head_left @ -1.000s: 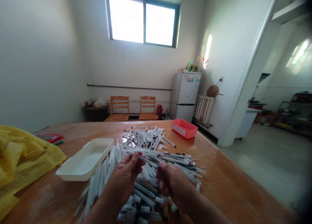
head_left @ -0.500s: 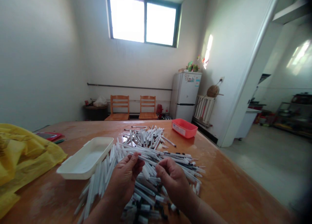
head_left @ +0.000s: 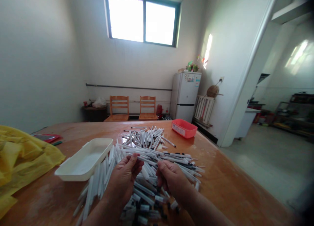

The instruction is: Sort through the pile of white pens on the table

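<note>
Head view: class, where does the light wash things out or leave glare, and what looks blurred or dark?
Head view: the window panes are blown out to white; head view: pale sheen on the wooden tabletop; head view, right: shelving smeared, picture edge dark; head view, centre: pen barrel between left hand and right hand lacks fine detail.

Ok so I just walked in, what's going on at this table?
A person is handling pen parts with bare hands. The left hand and right hand appear to pinch opposite ends of a slim pale tube, above a spread of loose pen parts. A pile of pens lies beyond them, with a red tray to its right. A white tray sits to the left, near a yellow plastic sheet.
</note>
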Demonstrator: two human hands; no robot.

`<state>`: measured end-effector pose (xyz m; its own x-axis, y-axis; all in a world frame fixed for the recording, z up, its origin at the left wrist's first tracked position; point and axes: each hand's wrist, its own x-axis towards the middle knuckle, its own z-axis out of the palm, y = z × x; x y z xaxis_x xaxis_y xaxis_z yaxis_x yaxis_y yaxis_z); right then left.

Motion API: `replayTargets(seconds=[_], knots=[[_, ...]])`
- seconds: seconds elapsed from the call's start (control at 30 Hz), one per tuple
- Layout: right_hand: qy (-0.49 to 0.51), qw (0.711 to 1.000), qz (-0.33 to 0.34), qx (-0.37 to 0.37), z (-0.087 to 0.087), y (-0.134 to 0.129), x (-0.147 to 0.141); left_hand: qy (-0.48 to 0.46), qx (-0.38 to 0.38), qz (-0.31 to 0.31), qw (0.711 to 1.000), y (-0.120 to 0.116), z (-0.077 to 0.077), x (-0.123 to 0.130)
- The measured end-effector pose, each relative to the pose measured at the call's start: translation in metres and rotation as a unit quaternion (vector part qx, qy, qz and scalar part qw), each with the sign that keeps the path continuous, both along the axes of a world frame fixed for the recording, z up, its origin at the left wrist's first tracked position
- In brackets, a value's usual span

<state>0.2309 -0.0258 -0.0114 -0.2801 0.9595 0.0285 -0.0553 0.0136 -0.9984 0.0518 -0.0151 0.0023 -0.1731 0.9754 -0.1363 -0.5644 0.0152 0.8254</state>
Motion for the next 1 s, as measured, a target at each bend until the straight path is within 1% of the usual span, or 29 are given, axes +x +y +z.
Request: replayTargets(seconds=[0.1,0.13,0.17,0.27,0.33,0.4,0.43,0.53,0.6,0.67,0.77,0.83,0.9,1.0], knots=[[0.017,0.999,-0.024,0.022,-0.0019,0.0011,-0.0003,-0.003,-0.004,0.006,1.000,-0.0001,-0.0003,0.0002],[0.026,0.999,-0.030,0.018,-0.0026,0.0014,-0.0006,-0.004,-0.004,0.006,1.000,-0.0002,-0.0002,0.0004],[0.032,0.999,-0.029,0.007,-0.0032,0.0016,-0.0010,-0.005,-0.003,0.003,1.000,-0.0005,0.0000,0.0007],[0.016,1.000,-0.001,-0.027,-0.0041,0.0019,-0.0021,-0.001,0.000,-0.003,1.000,-0.0015,0.0008,0.0018],[0.016,1.000,-0.007,-0.012,-0.0038,0.0021,-0.0024,-0.001,-0.003,0.000,1.000,-0.0018,0.0011,0.0022],[0.035,0.999,-0.025,0.001,-0.0029,0.0025,-0.0023,-0.002,-0.005,0.004,1.000,-0.0016,0.0012,0.0023],[0.045,0.999,-0.028,-0.005,-0.0023,0.0026,-0.0023,-0.001,-0.006,0.005,1.000,-0.0013,0.0012,0.0022],[0.043,0.998,0.000,-0.045,-0.0009,0.0030,-0.0022,0.005,-0.002,0.006,1.000,-0.0001,0.0008,0.0018],[0.042,0.998,0.002,-0.042,-0.0012,0.0035,-0.0025,0.006,0.000,0.006,1.000,0.0005,0.0006,0.0015],[0.069,0.997,-0.009,-0.033,-0.0030,0.0044,-0.0029,0.003,-0.001,0.008,1.000,0.0007,0.0005,0.0013],[0.109,0.992,0.000,-0.059,-0.0071,0.0062,-0.0035,-0.003,-0.005,0.012,1.000,0.0004,0.0001,0.0016],[0.099,0.992,0.013,-0.071,-0.0088,0.0069,-0.0033,0.000,-0.005,0.013,1.000,0.0002,-0.0005,0.0019],[0.071,0.996,0.013,-0.061,-0.0082,0.0066,-0.0021,0.003,-0.007,0.014,1.000,0.0003,-0.0013,0.0017],[-0.003,1.000,-0.020,0.009,-0.0041,0.0054,0.0017,0.001,-0.015,0.035,0.999,0.0023,-0.0022,-0.0013]])
